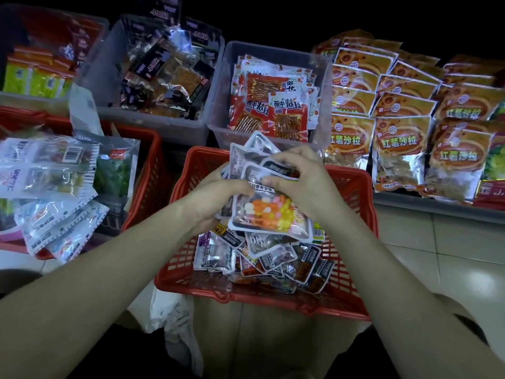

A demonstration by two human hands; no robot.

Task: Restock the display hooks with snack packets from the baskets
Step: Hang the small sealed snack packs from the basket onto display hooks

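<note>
Both my hands hold a stack of small snack packets [270,217] above a red basket [352,285]. The front packet is clear with orange, yellow and pink candies inside. My left hand [216,199] grips the stack's left side from below. My right hand [297,181] pinches the tops of the packets from the right. More small dark packets [273,258] lie loose in the basket under the stack. No display hooks are in view.
A second red basket [147,170] at left holds white and clear packets [52,170]. Behind stand clear bins of dark packets [164,75], red packets [270,105] and green-yellow packets [35,75]. Orange bags [401,138] fill the shelf at right. Tiled floor [437,247] lies right.
</note>
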